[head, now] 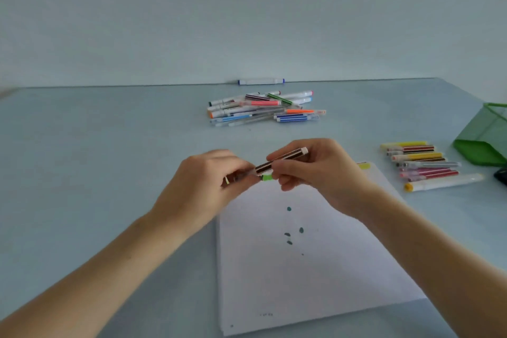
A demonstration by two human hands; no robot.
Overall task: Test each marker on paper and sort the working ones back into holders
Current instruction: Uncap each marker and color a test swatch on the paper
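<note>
Both hands meet above the far end of a white sheet of paper (301, 269) that bears a few dark green dots. My right hand (321, 170) pinches the barrel of a dark striped marker (285, 158) with a white end. My left hand (208, 178) grips the marker's other end, where its cap sits. A small green piece (266, 177) shows just under the marker between the hands; I cannot tell what it belongs to. A loose pile of markers (263, 108) lies farther back on the table.
A row of markers (422, 166) lies to the right of the paper. Beside it at the right edge stands a green mesh holder (485, 137). One white marker with blue ends (260, 81) lies against the wall. The table is pale blue.
</note>
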